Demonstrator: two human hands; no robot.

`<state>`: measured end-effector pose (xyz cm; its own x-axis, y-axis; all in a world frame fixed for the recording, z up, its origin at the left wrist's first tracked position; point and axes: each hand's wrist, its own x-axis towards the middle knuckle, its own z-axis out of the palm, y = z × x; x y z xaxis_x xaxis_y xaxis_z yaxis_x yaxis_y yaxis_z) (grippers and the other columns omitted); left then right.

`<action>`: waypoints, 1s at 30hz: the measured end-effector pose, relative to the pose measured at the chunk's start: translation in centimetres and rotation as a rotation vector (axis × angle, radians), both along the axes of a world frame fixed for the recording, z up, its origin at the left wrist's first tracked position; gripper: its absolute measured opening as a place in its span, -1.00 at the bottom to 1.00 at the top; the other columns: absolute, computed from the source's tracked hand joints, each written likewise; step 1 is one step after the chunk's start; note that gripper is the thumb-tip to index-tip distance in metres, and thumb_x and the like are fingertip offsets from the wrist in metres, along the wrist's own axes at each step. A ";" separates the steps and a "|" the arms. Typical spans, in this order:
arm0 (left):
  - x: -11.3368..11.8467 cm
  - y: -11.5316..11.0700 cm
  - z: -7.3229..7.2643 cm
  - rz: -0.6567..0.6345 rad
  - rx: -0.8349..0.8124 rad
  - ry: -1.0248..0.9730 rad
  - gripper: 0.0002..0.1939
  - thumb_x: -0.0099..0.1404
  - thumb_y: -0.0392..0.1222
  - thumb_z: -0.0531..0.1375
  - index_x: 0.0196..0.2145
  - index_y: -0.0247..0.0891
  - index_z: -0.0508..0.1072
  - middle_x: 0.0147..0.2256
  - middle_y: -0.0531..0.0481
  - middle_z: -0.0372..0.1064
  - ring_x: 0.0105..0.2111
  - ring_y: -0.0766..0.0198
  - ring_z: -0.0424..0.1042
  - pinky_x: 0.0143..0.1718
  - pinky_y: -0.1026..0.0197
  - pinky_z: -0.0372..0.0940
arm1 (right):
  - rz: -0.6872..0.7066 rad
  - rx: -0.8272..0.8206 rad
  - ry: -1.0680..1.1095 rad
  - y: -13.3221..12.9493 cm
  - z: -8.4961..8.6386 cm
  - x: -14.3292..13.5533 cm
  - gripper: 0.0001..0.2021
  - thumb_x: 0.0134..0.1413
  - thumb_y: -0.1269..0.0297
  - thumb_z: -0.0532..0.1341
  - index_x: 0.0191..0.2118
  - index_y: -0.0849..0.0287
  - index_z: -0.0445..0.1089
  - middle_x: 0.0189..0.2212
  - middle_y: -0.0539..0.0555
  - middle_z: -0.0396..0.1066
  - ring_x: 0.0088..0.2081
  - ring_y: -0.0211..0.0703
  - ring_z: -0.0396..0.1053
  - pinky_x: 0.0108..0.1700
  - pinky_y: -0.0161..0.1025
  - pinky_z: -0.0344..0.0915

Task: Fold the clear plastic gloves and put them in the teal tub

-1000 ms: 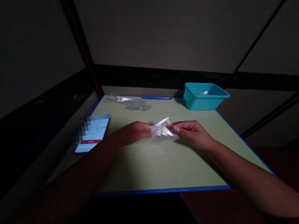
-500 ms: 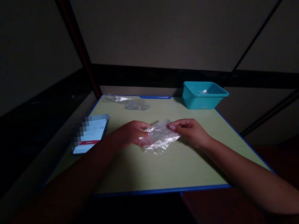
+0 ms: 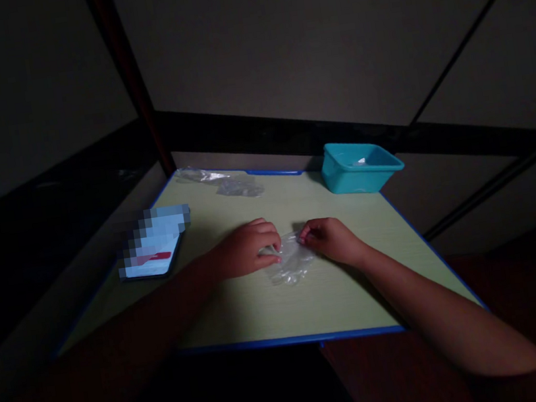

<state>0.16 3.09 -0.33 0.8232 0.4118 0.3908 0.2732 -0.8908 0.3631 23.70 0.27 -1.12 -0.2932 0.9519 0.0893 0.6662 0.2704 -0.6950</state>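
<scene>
A crumpled clear plastic bag [image 3: 293, 263] lies low over the middle of the table, between my two hands. My left hand [image 3: 249, 249] has its fingers curled at the bag's left edge, thumb below and fingers above, with some of the film between them. At the bag's upper right corner, my right hand [image 3: 331, 240] pinches the film between thumb and fingertips. Whether the bag rests fully on the tabletop I cannot tell.
A phone [image 3: 155, 247] with a lit screen lies on the left of the table [image 3: 264, 318]. More crumpled clear plastic [image 3: 239, 187] lies along the back edge. A teal basket [image 3: 359, 178] with something pale inside stands at the back right. Walls close in behind and left.
Both hands have lowered the bag slightly toward the tabletop. My left hand has turned so its back shows more, its fingers now curled over the bag's edge. The view has shifted a little.
</scene>
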 end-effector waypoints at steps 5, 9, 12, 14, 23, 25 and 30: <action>0.9 -1.4 -0.3 -0.103 0.043 0.074 -0.70 0.22 -0.02 0.21 -0.14 -0.19 0.46 -0.16 -0.10 0.33 -0.13 0.14 0.27 -0.06 0.13 0.17 | -0.036 0.092 -0.272 -0.5 0.7 -0.7 -0.90 0.01 0.31 0.17 -0.37 0.20 0.39 -0.57 -0.01 0.37 -0.55 -0.29 0.21 -0.49 -0.36 0.02; 1.0 -1.9 -0.4 -0.125 0.070 0.130 -0.62 0.22 0.03 0.20 -0.03 -0.08 0.44 -0.03 -0.12 0.28 -0.06 0.07 0.24 -0.01 0.06 0.14 | -0.087 0.140 -0.520 -1.1 1.3 -1.5 -0.85 0.09 0.23 0.13 -0.25 0.15 0.36 -0.51 0.04 0.43 -0.52 -0.22 0.28 -0.49 -0.33 -0.03; 1.0 -1.6 -0.4 -0.121 0.065 0.116 -0.71 0.24 -0.02 0.18 -0.08 -0.07 0.48 -0.04 -0.10 0.30 -0.06 0.08 0.24 -0.01 0.05 0.15 | -0.100 0.156 -0.647 -1.4 1.5 -1.8 -0.79 0.13 0.17 0.09 -0.18 0.14 0.32 -0.43 0.10 0.47 -0.47 -0.15 0.34 -0.49 -0.29 -0.06; 0.9 -1.4 -0.3 -0.114 0.057 0.081 -0.74 0.26 -0.06 0.17 -0.11 -0.09 0.49 -0.06 -0.10 0.32 -0.07 0.09 0.25 -0.02 0.05 0.15 | -0.093 0.165 -0.693 -1.6 1.6 -1.9 -0.76 0.15 0.14 0.07 -0.14 0.14 0.29 -0.40 0.12 0.49 -0.45 -0.11 0.36 -0.49 -0.28 -0.06; 0.8 -0.5 -0.8 0.016 0.013 0.023 -0.81 0.25 -0.12 0.17 -0.25 -0.27 0.45 -0.23 -0.11 0.33 -0.17 0.15 0.27 -0.11 0.14 0.19 | -0.016 0.287 -0.555 -1.5 1.9 -0.8 -0.75 0.14 0.21 0.12 -0.11 0.20 0.31 -0.27 0.19 0.37 -0.28 -0.05 0.31 -0.32 -0.24 0.13; 0.6 -0.3 -0.8 0.048 0.005 -0.010 -0.85 0.26 -0.16 0.16 -0.28 -0.28 0.45 -0.25 -0.10 0.34 -0.18 0.16 0.27 -0.12 0.14 0.19 | 0.112 0.338 -0.428 -1.3 2.1 -0.3 -0.82 0.11 0.29 0.16 -0.17 0.20 0.36 -0.25 0.18 0.34 -0.19 -0.05 0.26 -0.18 -0.20 0.15; 0.2 0.3 -0.3 0.087 0.005 -0.041 -0.86 0.26 -0.21 0.11 -0.32 -0.26 0.45 -0.31 -0.07 0.37 -0.23 0.17 0.27 -0.16 0.14 0.18 | 0.357 0.278 -0.283 -0.9 1.9 -0.2 -0.90 0.08 0.31 0.24 -0.25 0.12 0.44 -0.20 0.11 0.32 -0.08 -0.04 0.16 -0.05 -0.11 0.04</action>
<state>0.36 3.37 -0.64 0.7677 0.4789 0.4258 0.3347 -0.8663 0.3708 23.52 -0.62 0.79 -0.6436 0.7403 0.1944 0.6504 0.6628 -0.3710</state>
